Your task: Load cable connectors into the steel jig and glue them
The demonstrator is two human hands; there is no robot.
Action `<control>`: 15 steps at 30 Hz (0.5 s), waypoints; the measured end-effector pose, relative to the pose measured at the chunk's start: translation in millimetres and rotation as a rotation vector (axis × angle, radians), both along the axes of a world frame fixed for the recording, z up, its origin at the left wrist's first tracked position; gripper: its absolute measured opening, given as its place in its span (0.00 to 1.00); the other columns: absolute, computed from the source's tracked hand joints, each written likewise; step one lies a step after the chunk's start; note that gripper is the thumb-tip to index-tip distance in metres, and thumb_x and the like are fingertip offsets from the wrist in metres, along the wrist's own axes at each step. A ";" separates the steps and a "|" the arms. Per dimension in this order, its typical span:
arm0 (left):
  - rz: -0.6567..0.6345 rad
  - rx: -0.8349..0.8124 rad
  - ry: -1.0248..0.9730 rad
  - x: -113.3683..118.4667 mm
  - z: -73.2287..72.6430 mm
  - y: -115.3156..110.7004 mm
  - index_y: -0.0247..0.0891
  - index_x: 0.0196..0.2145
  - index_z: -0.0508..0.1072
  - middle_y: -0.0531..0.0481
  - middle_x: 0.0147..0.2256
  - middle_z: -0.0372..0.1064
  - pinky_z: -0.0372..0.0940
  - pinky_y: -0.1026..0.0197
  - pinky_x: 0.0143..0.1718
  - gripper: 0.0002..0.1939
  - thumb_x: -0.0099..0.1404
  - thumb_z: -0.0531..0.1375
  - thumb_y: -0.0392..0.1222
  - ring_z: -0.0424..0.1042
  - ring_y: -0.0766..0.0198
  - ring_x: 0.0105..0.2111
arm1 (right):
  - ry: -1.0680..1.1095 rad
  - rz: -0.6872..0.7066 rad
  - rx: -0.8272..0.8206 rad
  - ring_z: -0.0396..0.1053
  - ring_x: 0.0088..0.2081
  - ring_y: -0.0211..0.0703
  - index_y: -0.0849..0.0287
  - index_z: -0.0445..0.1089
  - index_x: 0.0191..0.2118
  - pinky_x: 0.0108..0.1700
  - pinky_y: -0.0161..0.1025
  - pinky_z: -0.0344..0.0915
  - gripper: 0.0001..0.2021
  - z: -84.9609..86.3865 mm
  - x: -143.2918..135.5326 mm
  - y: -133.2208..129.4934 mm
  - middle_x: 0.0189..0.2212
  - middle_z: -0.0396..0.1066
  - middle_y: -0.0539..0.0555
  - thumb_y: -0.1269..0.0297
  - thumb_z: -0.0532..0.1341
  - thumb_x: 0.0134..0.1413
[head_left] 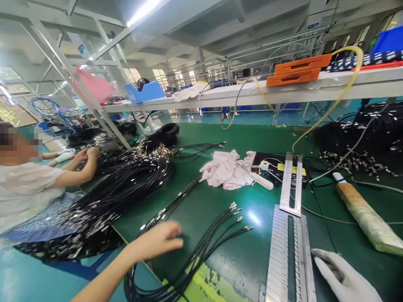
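My left hand (157,241), bare, hovers over a bundle of black cables (201,251) with its thumb and index finger apart and nothing between them. The metal-tipped ends of these cables fan out across the green mat. My right hand (343,272), in a white glove, is beside the right edge of a slotted metal fixture (285,256); its fingers are loosely bent, and I see nothing in them. Whether its fingertips touch the fixture I cannot tell. A second slotted metal frame (291,184) adjoins the fixture's far end.
A crumpled pale cloth (225,170) lies beside a black control box (267,167) and a white-handled tool (262,181). Farther right is a wrapped roll (367,214). Coiled black cables (132,180) fill the left, where another person (31,188) sits. A shelf (226,94) crosses behind.
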State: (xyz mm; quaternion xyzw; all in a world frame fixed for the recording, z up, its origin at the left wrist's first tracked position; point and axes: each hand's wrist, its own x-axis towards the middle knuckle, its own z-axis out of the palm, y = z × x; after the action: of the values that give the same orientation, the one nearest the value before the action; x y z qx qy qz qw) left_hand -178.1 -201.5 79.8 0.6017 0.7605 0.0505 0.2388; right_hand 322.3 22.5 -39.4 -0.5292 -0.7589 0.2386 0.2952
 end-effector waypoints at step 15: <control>0.580 0.242 0.292 -86.5 20.5 174.0 0.35 0.54 0.68 0.43 0.52 0.68 0.70 0.49 0.48 0.19 0.70 0.59 0.46 0.71 0.57 0.48 | -0.046 0.078 -0.021 0.80 0.38 0.47 0.50 0.78 0.37 0.39 0.32 0.76 0.18 31.4 -7.4 -11.7 0.38 0.81 0.50 0.46 0.58 0.52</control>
State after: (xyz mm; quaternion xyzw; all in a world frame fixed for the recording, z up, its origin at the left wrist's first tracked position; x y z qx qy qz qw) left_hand -264.6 -27.5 100.3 0.3854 0.9145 0.1196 0.0299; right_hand 314.9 10.8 -8.0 -0.5075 -0.7831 0.2456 0.2624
